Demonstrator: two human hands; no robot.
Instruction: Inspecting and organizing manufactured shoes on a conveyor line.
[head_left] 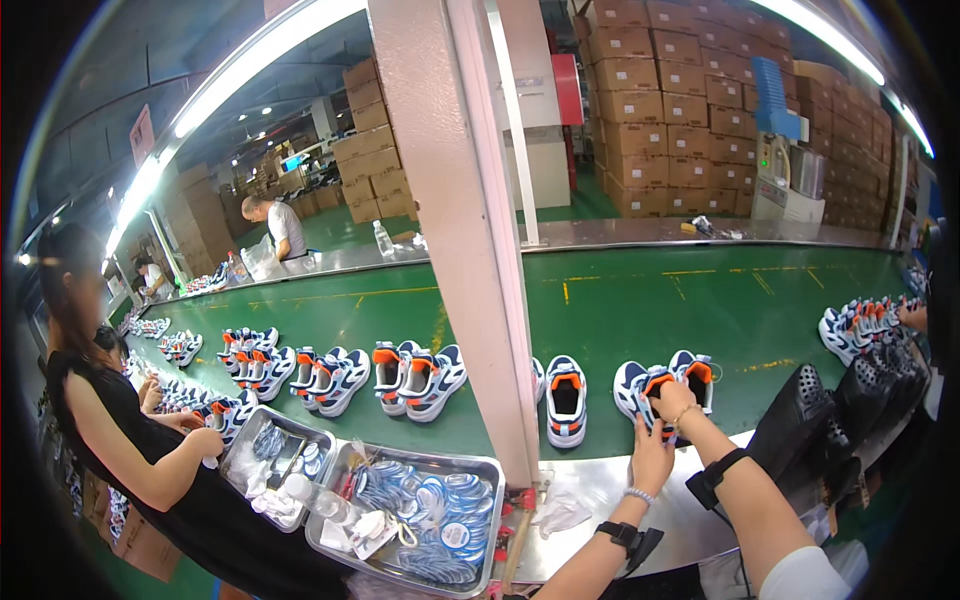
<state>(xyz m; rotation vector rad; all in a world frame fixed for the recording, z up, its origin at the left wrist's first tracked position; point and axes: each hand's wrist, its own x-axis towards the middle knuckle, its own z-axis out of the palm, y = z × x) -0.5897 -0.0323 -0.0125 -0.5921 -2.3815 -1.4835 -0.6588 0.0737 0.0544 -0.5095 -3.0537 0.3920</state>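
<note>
A white, navy and orange sneaker (630,385) stands on the green conveyor belt in front of me. My left hand (652,458) closes on its near end, fingertips against the upper. At the shoe's opening is my right hand (677,402), bent fingers gripping the collar; some fingertips are hidden inside. Just behind and to the right, partly covered by my right hand, stands a second sneaker (697,368). To the left, apart from both hands, another sneaker (567,405) shows its dark insole and orange lining.
A pink post (460,220) rises left of my hands. Metal trays (497,480) hold round blue-white labels and small bags. Black shoe-shaped forms (790,415) stand at right. A person in black (150,450) handles sneakers at left; another person's hand (914,317) is far right.
</note>
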